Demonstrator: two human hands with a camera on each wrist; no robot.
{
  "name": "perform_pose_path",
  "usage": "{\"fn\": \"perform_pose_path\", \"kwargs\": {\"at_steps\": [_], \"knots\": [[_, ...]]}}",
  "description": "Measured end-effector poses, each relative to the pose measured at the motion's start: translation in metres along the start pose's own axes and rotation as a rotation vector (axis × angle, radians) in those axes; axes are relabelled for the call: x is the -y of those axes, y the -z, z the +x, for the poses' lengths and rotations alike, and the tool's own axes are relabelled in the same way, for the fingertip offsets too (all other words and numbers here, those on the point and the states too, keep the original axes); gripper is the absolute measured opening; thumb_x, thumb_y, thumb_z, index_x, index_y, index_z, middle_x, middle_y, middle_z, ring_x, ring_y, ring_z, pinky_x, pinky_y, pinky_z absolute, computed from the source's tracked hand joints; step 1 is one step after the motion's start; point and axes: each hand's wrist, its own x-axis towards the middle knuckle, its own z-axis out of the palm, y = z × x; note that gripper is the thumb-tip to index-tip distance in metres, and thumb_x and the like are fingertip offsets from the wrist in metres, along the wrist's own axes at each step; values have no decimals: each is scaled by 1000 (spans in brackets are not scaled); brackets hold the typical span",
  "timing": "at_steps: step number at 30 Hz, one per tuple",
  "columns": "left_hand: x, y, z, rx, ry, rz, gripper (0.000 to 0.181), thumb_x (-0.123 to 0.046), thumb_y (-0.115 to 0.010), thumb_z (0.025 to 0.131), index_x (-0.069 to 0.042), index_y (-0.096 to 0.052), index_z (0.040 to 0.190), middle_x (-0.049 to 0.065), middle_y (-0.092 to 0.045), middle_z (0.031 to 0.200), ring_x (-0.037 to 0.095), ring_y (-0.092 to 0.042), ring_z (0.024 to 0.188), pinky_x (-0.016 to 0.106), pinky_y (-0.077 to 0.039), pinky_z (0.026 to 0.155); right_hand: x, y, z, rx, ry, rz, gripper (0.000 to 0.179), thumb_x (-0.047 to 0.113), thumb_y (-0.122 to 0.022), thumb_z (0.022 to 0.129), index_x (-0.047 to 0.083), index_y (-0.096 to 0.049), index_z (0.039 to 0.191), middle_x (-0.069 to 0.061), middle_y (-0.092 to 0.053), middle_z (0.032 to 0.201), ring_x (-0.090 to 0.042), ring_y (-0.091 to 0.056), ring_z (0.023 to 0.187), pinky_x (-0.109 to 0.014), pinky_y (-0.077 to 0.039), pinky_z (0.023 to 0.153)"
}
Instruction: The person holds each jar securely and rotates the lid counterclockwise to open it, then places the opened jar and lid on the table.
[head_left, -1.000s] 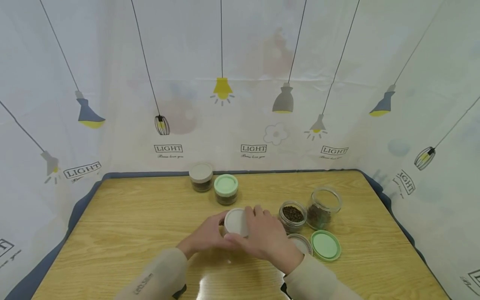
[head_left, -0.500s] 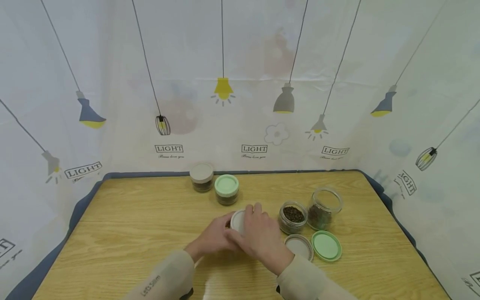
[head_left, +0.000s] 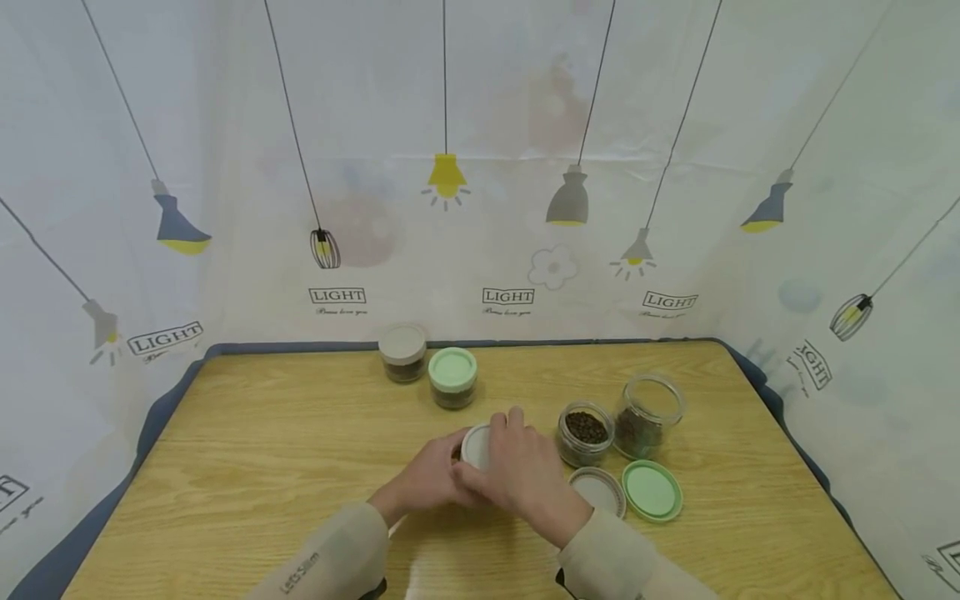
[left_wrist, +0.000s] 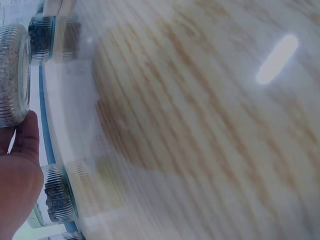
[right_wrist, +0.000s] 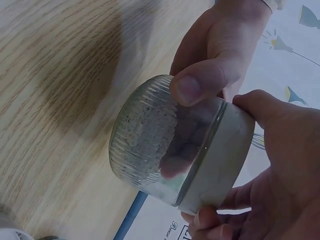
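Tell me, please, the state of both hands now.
Left hand: holding the round clear ribbed-glass jar.
Right hand: gripping that jar's round white lid.

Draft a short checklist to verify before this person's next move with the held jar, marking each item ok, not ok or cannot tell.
1. Left hand gripping the glass of the held jar: ok.
2. Right hand gripping the pale lid: ok.
3. Pale lid tight or loose: cannot tell; it sits on the jar, but its threads are hidden.
4. Held jar resting on the table: not ok; it is held above the surface.
5. Small open jar and large open jar standing upright: ok.
6. Green lid lying on the table, apart from both hands: ok.
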Motion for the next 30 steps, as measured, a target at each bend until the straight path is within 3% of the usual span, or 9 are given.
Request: {"fn": "perform_pose_path", "kwargs": {"at_steps": [9,16,23,30], "knots": [[4,-3,0,13,-3,9,84,-32,-88,67,-18,-48,141,-1,-63,127,15,-60,112,30,-50,94,-5,2,0,34,43,7,73,67,-63,77,2,-57,111,-11,-55,93,-24,-59,67,-37,-48,53],[4,-3,3,9,-4,-12,83,-33,-88,67,-20,-50,139,-4,-62,126,14,-59,111,32,-49,95,-14,4,4,6,145,-23,69,66,-65,75,6,-59,108,-7,-56,94,-22,-56,66,-35,-46,53],[7,-4,-1,35,-13,57,84,-40,-88,66,-20,-50,139,-7,-63,125,11,-59,111,30,-49,95,-23,9,7,70,305,-32,64,63,-69,70,14,-60,110,-2,-57,99,-16,-56,73,-31,-48,58],[8,-4,1,39,-14,18,87,-39,-86,69,-24,-44,144,-7,-61,127,13,-58,113,32,-48,96,-27,14,8,132,337,-22,66,56,-71,71,18,-56,123,-2,-56,109,-18,-55,85,-33,-47,63]]}}
